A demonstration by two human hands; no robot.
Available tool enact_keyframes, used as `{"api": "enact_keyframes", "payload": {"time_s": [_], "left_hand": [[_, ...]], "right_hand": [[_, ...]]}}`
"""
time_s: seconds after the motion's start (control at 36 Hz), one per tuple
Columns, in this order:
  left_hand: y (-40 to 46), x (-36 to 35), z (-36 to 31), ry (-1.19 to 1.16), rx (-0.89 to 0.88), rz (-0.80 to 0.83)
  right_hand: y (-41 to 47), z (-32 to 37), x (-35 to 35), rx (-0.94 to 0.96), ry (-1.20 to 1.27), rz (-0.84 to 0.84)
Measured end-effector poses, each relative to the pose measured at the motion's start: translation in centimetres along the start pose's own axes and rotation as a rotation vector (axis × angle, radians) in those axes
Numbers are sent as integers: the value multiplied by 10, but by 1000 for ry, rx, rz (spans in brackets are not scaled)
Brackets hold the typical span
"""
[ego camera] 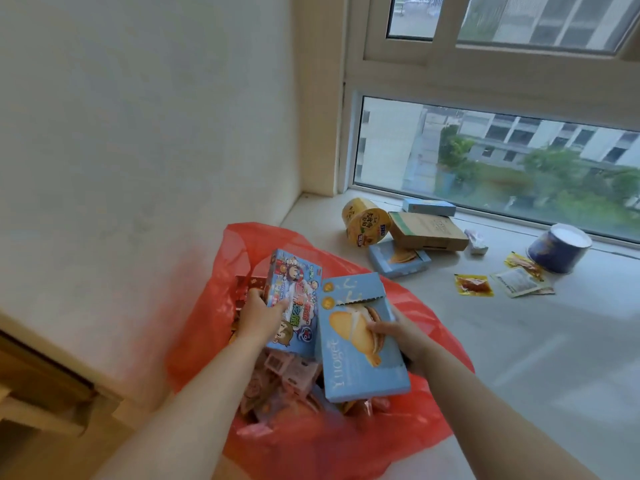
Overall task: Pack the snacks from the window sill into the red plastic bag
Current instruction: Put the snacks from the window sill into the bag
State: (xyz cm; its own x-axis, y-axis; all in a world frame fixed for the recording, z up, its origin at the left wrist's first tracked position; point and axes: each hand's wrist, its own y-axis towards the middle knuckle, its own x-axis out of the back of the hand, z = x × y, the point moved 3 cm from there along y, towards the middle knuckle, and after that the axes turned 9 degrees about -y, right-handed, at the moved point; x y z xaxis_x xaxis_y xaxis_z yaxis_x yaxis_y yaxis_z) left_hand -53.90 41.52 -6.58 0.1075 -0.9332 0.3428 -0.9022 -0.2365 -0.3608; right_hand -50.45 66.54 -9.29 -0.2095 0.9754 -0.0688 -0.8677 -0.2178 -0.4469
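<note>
The red plastic bag lies open on the sill's near left part, with pink packets and other snacks inside. My left hand grips a colourful cartoon snack box over the bag's mouth. My right hand holds a light blue biscuit box beside it, also above the bag. Further back on the window sill lie a yellow noodle cup on its side, a brown carton, another blue biscuit box and a small blue box.
A dark blue tub stands at the right by the window glass. Small sachets and a white packet lie near it. A white wall closes the left side; a wooden edge shows at the lower left.
</note>
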Motion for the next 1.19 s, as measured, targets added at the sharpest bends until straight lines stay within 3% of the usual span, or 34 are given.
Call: {"api": "enact_keyframes", "payload": {"time_s": [0.17,0.44,0.56,0.72,1.0,1.19], "left_hand": [[21,8,16,98,116,81],[39,11,17,224,-33,91],[47,17,12,240,-9,90],[41,21,22,237,37,10],[18,-24,42,890,-255,155],[25,-3,54,814,-237,178]], "right_hand": [[15,-6,-16,-55,-94,-169],[32,-19,-10,-152,-161,-355],[31,-18,-9,-186,-252,-412],[26,-10,-16,-160,-369,-419],[17,-8,-17,-176,-401,-384],[10,-18,-16,-219,-321,-324]]}}
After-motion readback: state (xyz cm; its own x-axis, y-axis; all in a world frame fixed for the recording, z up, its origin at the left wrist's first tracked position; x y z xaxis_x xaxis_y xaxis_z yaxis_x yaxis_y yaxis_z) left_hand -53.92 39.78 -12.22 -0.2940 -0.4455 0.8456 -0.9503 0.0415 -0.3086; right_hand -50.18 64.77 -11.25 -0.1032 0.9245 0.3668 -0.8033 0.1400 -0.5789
